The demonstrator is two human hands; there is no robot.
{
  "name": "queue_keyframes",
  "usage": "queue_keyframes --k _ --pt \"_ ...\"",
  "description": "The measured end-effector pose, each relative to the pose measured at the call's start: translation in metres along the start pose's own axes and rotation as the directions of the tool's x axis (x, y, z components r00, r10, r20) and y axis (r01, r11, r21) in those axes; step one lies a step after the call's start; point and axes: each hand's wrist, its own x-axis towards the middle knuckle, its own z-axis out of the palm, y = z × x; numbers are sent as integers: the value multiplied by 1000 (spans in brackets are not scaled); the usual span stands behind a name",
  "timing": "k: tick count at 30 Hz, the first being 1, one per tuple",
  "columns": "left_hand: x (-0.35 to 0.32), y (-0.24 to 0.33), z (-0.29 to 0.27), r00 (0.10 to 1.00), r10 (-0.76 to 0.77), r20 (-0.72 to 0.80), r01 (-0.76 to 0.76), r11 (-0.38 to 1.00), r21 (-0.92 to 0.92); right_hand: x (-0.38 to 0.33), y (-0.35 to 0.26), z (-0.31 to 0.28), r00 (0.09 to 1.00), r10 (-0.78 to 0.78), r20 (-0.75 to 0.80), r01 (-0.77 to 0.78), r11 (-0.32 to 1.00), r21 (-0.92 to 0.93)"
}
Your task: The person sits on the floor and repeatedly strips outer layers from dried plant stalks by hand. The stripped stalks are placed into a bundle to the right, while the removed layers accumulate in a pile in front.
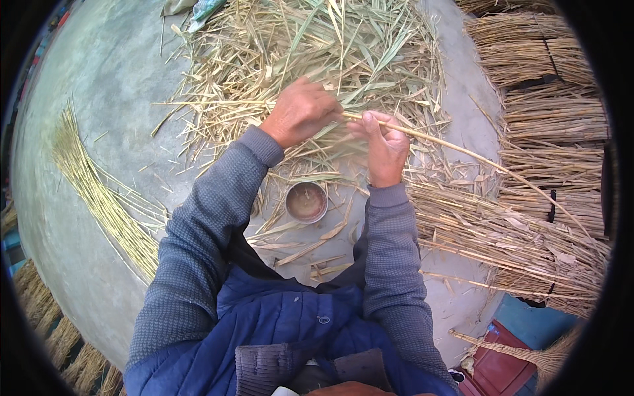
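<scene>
Leaf-stripping step judged underway: reed stalk point(456, 148) gripped by left hand point(300, 112) and right hand point(385, 146); firm pull needed next.

Head cam, looks straight down, close.

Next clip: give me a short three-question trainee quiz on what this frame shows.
1. True or false: both hands grip the same long stalk.
2. What lies on the ground between the forearms? A) small round bowl B) knife C) bottle
3. On which side of the person does the neat sheaf of cleaned thin stalks lie?

Key:
1. True: left hand and right hand both hold it.
2. A, the bowl.
3. Their left; the rougher bundles lie right.
</scene>
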Motion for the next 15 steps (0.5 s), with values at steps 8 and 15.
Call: queue_keyframes --k 8,15 --pt "-36 -59 -56 855 -449 261 375 881 289 7 -25 -44 988 -87 -125 85 996 -17" --pt "-4 2 5 986 -166 -32 152 952 -266 2 -6 -12 998 -52 -24 51 999 -8"
